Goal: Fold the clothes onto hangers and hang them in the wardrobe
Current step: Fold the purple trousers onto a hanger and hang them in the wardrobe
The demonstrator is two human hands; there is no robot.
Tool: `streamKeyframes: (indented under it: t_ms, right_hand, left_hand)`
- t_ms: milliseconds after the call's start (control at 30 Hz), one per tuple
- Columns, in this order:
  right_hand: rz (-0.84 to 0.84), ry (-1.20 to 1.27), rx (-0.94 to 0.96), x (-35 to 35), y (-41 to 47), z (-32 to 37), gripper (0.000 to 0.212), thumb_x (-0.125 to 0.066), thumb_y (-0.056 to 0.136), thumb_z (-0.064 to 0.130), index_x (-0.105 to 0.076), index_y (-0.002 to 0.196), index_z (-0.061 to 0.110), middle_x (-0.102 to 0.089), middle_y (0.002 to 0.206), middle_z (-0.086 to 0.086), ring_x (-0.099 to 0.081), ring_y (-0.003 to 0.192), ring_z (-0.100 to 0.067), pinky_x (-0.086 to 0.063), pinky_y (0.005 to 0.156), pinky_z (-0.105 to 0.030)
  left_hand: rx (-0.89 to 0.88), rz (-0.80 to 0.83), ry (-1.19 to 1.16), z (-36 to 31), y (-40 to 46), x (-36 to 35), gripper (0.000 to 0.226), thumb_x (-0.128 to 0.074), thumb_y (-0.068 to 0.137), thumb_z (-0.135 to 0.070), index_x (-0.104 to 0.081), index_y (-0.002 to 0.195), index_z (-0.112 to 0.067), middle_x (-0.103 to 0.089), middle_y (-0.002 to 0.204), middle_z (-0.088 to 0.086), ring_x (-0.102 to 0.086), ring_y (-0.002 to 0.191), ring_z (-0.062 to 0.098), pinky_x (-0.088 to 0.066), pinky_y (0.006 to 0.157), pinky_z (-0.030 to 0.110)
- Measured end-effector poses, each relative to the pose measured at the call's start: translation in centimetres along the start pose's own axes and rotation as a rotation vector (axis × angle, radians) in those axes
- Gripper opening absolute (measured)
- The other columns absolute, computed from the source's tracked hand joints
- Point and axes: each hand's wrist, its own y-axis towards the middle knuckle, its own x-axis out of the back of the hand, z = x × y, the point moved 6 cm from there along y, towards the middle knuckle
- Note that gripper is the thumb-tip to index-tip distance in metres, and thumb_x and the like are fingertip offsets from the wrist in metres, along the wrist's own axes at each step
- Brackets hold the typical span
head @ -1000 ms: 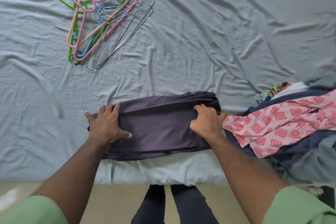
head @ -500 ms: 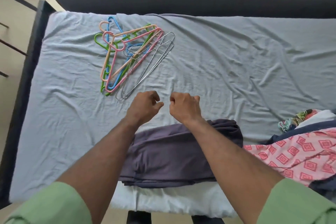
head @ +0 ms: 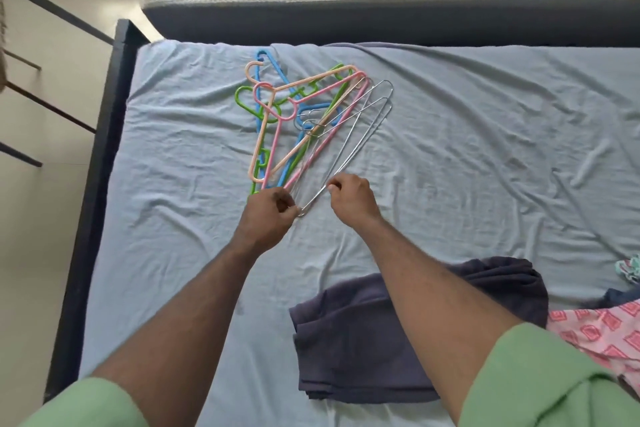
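The bed with its wrinkled pale blue sheet (head: 485, 149) fills the frame. At lower centre lies the folded dark purple garment (head: 349, 340): soft, light, best carried by its fold. In the upper middle the thin silver wire hangers (head: 360, 135) are light, springy, prone to tangling. The left hand (head: 268, 218) pinches their near corner; the right hand (head: 351, 198) pinches a wire. Half a second ago both hovered empty, short of the hangers.

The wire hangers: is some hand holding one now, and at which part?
Both hands. The left hand pinches a wire hanger at its near corner; the right hand pinches the wire just beyond that corner.
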Motion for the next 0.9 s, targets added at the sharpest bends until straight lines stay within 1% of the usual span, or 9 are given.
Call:
streamKeyframes:
  t_ms: [67, 133, 233, 367, 433, 533, 600, 700, 900]
  right_hand:
    - [0.068, 0.093, -0.081, -2.7, 1.8, 0.5, 0.018, -0.053, 0.098, 0.018, -0.071, 0.096, 0.016, -0.071, 0.099, -0.008, -0.067, 0.101, -0.03, -0.054, 0.091, -0.039]
    - [0.098, 0.201, -0.169, -5.0, 3.2, 0.7, 0.018, -0.051, 0.098, 0.019, -0.068, 0.095, 0.014, -0.068, 0.096, -0.01, -0.069, 0.101, -0.032, -0.057, 0.086, -0.044]
    - [0.078, 0.352, -0.321, -7.7, 4.7, 0.9, 0.029, -0.054, 0.097, 0.027, -0.063, 0.121, 0.015, -0.069, 0.112, -0.01, -0.069, 0.101, -0.027, -0.051, 0.067, -0.035]
    - [-0.038, 0.387, -0.393, -9.4, 6.3, 1.4, 0.031, -0.074, 0.081, 0.042, -0.065, 0.094, 0.016, -0.075, 0.101, -0.014, -0.073, 0.093, -0.032, -0.06, 0.078, -0.039]
    - [-0.066, 0.388, -0.449, -9.7, 6.2, 1.6, 0.037, -0.079, 0.077, 0.039, -0.07, 0.1, 0.011, -0.075, 0.102, -0.014, -0.074, 0.09, -0.032, -0.062, 0.083, -0.04]
    - [-0.103, 0.346, -0.502, -9.3, 5.3, 1.7, 0.035, -0.078, 0.08, 0.025, -0.072, 0.111, 0.01, -0.073, 0.113, -0.01, -0.072, 0.098, -0.031, -0.056, 0.082, -0.028]
    - [-0.08, 0.314, -0.513, -9.3, 4.6, 1.6, 0.037, -0.077, 0.083, 0.022, -0.069, 0.117, 0.009, -0.07, 0.12, -0.012, -0.069, 0.106, -0.031, -0.051, 0.078, -0.026]
    - [-0.062, 0.197, -0.428, -8.7, 4.1, 1.9, 0.037, -0.076, 0.086, 0.032, -0.066, 0.117, 0.013, -0.068, 0.12, -0.009, -0.065, 0.109, -0.031, -0.049, 0.079, -0.03]
    - [0.008, 0.186, -0.393, -9.3, 4.4, 2.8, 0.049, -0.079, 0.086, 0.039, -0.065, 0.121, 0.008, -0.068, 0.123, -0.012, -0.067, 0.101, -0.029, -0.045, 0.07, -0.028]
  left_hand:
    - [0.038, 0.002, -0.051, 1.9, 0.8, 0.4, 0.008, -0.076, 0.084, -0.019, -0.07, 0.079, -0.017, -0.068, 0.068, -0.001, -0.068, 0.067, 0.018, -0.055, 0.067, 0.031]
    - [0.057, 0.005, -0.088, 3.3, 1.3, 0.7, 0.007, -0.075, 0.085, -0.019, -0.071, 0.082, -0.015, -0.071, 0.074, 0.003, -0.07, 0.072, 0.022, -0.059, 0.074, 0.039]
    - [0.072, 0.011, -0.132, 5.1, 1.8, 0.9, 0.006, -0.075, 0.085, -0.018, -0.073, 0.086, -0.012, -0.073, 0.078, 0.005, -0.071, 0.075, 0.024, -0.06, 0.078, 0.043]
    - [0.096, 0.022, -0.175, 6.5, 1.9, 1.1, 0.007, -0.076, 0.085, -0.018, -0.074, 0.087, -0.012, -0.073, 0.078, 0.003, -0.071, 0.075, 0.021, -0.061, 0.078, 0.045]
    - [0.098, 0.026, -0.191, 6.9, 1.8, 1.1, 0.006, -0.076, 0.085, -0.018, -0.074, 0.087, -0.013, -0.073, 0.077, 0.003, -0.071, 0.075, 0.021, -0.061, 0.077, 0.045]
    - [0.105, 0.027, -0.208, 7.1, 1.6, 1.1, 0.005, -0.075, 0.085, -0.018, -0.073, 0.086, -0.014, -0.073, 0.077, 0.004, -0.071, 0.075, 0.022, -0.06, 0.078, 0.045]
    - [0.115, 0.032, -0.212, 7.1, 1.3, 1.0, 0.005, -0.075, 0.085, -0.019, -0.073, 0.085, -0.014, -0.073, 0.078, 0.005, -0.071, 0.076, 0.023, -0.06, 0.079, 0.045]
    - [0.109, 0.047, -0.197, 6.4, 0.8, 0.6, 0.007, -0.074, 0.086, -0.02, -0.072, 0.084, -0.015, -0.072, 0.077, 0.004, -0.07, 0.075, 0.021, -0.06, 0.079, 0.044]
    - [0.079, 0.054, -0.177, 5.3, 0.9, 0.1, 0.006, -0.073, 0.087, -0.019, -0.072, 0.083, -0.014, -0.072, 0.075, 0.003, -0.07, 0.072, 0.019, -0.06, 0.077, 0.04]
